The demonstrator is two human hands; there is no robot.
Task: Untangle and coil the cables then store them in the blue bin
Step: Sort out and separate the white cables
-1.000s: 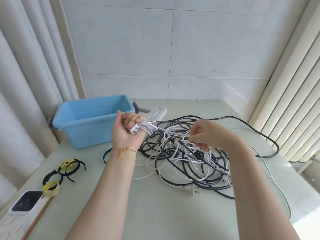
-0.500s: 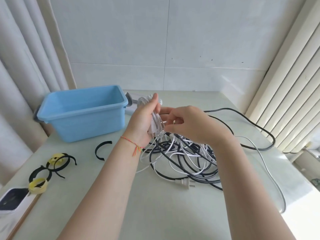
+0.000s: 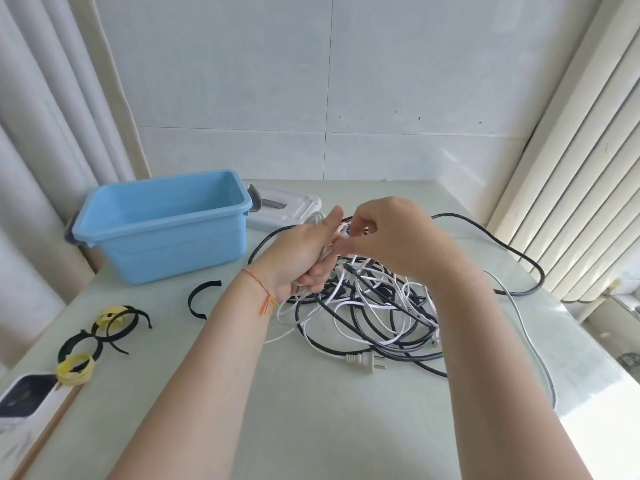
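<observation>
Head view shows the left hand [image 3: 298, 258] gripping white cable [image 3: 349, 303] loops while the right hand [image 3: 388, 233] pinches a strand – both over the counter [image 3: 311, 410] tangle, beside the blue bin [image 3: 166, 230] – so pulling may tighten knots.

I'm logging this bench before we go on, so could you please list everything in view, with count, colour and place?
bin: one, blue, far left of table, nothing seen inside.
lid: one, white, behind bin's right end.
cables: tangled heap, black and white, table centre; count unclear.
plug: one, white, near edge of heap.
straps: several, black and yellow, left of table; one black apart.
device: one, white with dark face, bottom left.
table: one, pale green.
left hand: grips white cable coil.
right hand: pinches white cable.
</observation>
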